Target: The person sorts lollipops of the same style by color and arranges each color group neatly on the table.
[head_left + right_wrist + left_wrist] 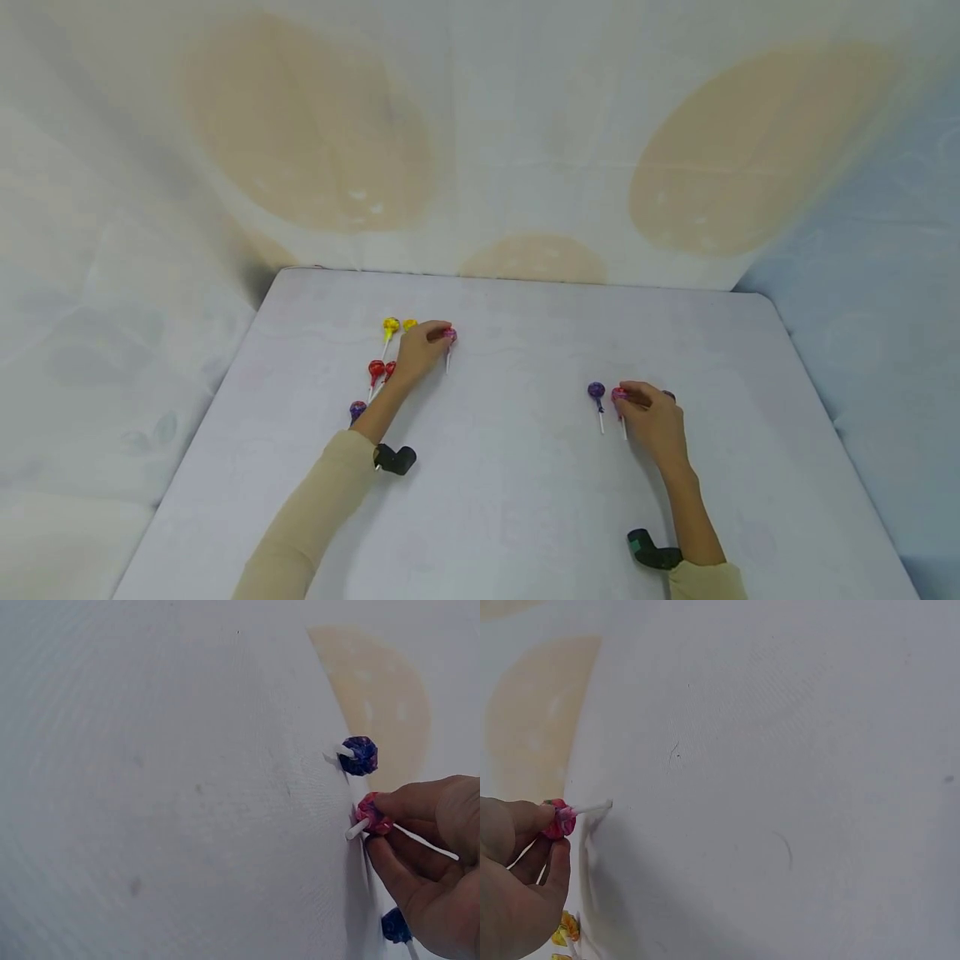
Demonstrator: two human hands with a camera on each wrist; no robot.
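On the table | left hand grip pinches pink lollipop head | right hand grip pinches another pink lollipop

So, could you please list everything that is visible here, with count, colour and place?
pink lollipops: 2; one pinched by the left hand, one pinched by the right hand
yellow lollipops: 2, far left of table
red lollipops: 2, beside left wrist
purple lollipops: 3; one by left forearm, one left of right hand, one under right hand
table: 1, white cloth
backdrop: white with tan ovals
left hand: fingers on pink lollipop
right hand: fingers on pink lollipop
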